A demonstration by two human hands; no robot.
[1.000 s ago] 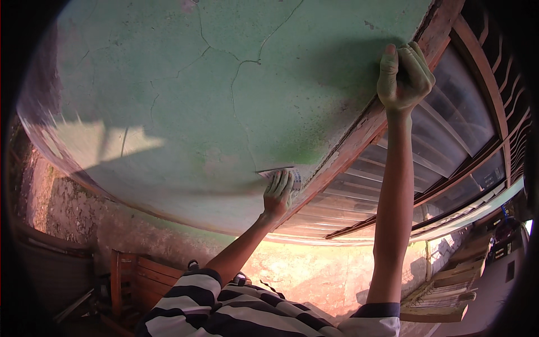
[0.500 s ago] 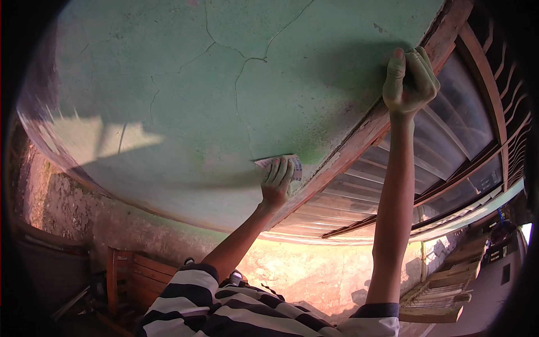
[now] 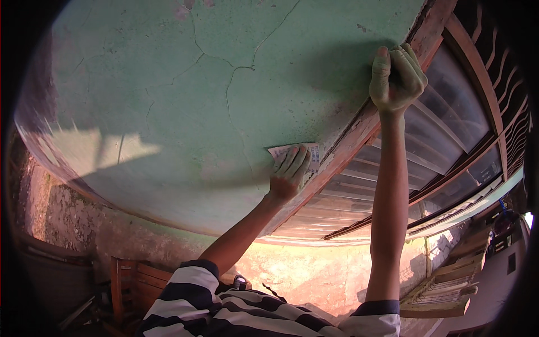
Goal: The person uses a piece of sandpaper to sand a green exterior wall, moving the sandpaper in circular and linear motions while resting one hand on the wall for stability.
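My left hand (image 3: 291, 173) presses a sheet of sandpaper (image 3: 315, 157) flat against the green wall (image 3: 168, 118), close to the wooden window frame (image 3: 349, 141). The printed back of the sheet faces me, and its edges show past my fingers. Higher up on the right, my right hand (image 3: 397, 84) is closed at the edge of that frame, fingers curled over it and thumb pointing up; the frame hides some of the grip. Thin cracks run down the painted wall left of both hands. Pale dust coats my right hand.
Slatted glass window panes (image 3: 432, 140) lie right of the frame, with wavy metal bars (image 3: 505, 106) beyond. Below stand a wooden chair (image 3: 143, 281) at left and a wooden bench (image 3: 443, 292) at right. A sunlit patch of ground (image 3: 314, 269) is between them.
My left hand has slid the sandpaper up and to the right along the wall, nearer the frame. My right hand keeps its hold; the whole view has shifted slightly.
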